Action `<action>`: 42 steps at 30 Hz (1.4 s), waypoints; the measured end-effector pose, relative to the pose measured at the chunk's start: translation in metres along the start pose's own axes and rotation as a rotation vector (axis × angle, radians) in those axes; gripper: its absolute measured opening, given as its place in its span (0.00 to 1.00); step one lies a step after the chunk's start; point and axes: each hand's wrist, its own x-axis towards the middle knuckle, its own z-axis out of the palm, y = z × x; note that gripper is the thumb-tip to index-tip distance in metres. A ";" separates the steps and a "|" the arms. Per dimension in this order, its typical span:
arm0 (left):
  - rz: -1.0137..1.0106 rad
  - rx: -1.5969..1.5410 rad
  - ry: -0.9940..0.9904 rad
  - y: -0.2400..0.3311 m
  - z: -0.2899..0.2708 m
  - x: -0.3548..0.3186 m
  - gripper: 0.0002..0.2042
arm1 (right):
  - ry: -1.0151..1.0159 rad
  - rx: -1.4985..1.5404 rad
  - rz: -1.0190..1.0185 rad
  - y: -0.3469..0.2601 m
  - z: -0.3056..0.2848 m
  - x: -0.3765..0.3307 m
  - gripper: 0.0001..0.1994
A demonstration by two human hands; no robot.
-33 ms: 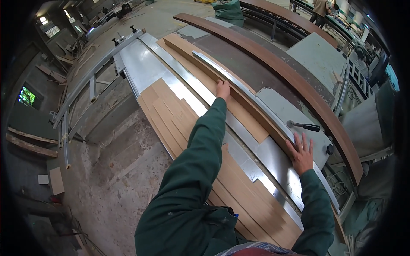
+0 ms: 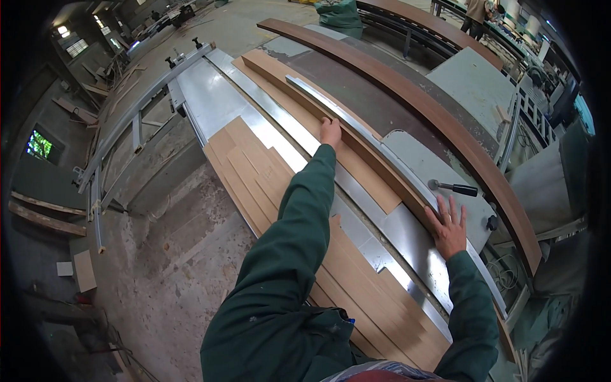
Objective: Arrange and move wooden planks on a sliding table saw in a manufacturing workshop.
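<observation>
A long, narrow wooden strip (image 2: 356, 149) lies on the saw table against a long metal fence (image 2: 318, 99). My left hand (image 2: 330, 132) reaches far forward, its fingers curled down on the strip beside the fence. At the strip's near end my right hand (image 2: 449, 226) lies flat with its fingers spread, by the end of the fence. Both arms are in dark green sleeves.
Several light wooden boards (image 2: 245, 169) lie stacked along the left of the steel sliding table (image 2: 203, 95) and under my arms. A black-handled lever (image 2: 453, 187) sticks out just beyond my right hand. A long curved dark brown panel (image 2: 445, 121) lies behind. A concrete floor lies to the left.
</observation>
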 end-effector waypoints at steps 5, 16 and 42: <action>-0.037 -0.022 -0.015 -0.005 -0.012 0.031 0.35 | 0.033 -0.050 -0.019 -0.013 0.005 0.029 0.37; -0.076 -0.182 -0.022 0.011 -0.038 0.064 0.34 | -0.019 -0.035 0.001 -0.045 -0.003 0.084 0.37; -0.056 -0.056 -0.082 0.015 0.047 -0.124 0.36 | 0.004 -0.032 -0.016 -0.005 0.002 0.013 0.37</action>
